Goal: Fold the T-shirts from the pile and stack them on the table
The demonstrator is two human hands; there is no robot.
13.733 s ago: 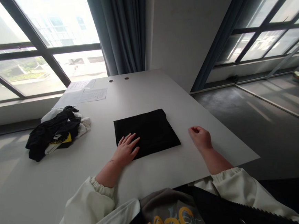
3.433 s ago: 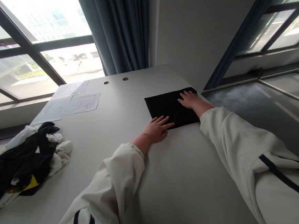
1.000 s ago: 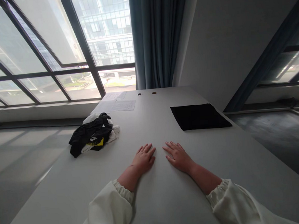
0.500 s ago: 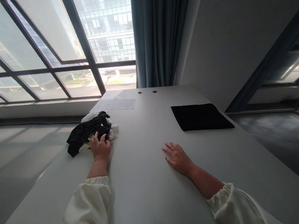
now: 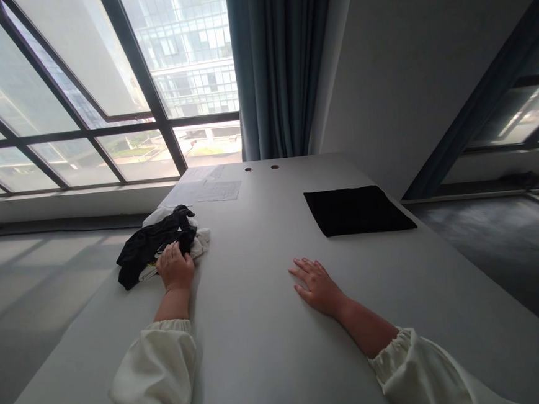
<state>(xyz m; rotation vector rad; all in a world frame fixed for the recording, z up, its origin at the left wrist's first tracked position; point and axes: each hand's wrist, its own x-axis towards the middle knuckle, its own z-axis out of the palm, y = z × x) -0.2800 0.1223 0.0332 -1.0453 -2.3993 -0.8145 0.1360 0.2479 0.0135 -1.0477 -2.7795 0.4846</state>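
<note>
A crumpled heap of black cloth (image 5: 146, 241) and white cloth (image 5: 201, 243) lies at the left edge of the white table (image 5: 256, 327). My left hand (image 5: 175, 266) is on the near side of the heap, its fingers drawn together on the black cloth; the fingertips are partly hidden. Farther right, my right hand (image 5: 317, 283) lies on the tabletop with its fingers spread, holding nothing. Beyond it to the right, a flat black rectangular piece (image 5: 360, 211) lies on the table.
Sheets of paper (image 5: 217, 191) lie at the far left of the table. Two round holes are near its far edge. Behind stand a window (image 5: 206, 138) and a blue curtain (image 5: 278, 70).
The fingers of my left hand have closed together on the black cloth. My right hand stays on the table. The whole view has shifted slightly.
</note>
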